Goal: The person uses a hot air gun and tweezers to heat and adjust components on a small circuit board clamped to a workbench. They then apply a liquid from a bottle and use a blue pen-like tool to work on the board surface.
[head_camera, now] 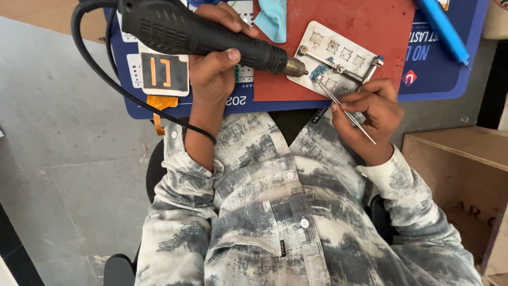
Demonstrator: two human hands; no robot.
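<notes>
My left hand grips a black hot-air handpiece. Its metal nozzle points right, just short of a small blue circuit board. The board is clamped on a pale metal holder plate that lies on a red mat. My right hand pinches thin metal tweezers, held slanted, and their tip reaches the blue board. Both hands hover over the near edge of the desk, above my patterned shirt.
A black cable loops from the handpiece off the desk's left side. A small display module with an orange flex strip lies on the blue mat. A light blue cloth and a blue pen-like tool lie further back. A wooden box stands at the right.
</notes>
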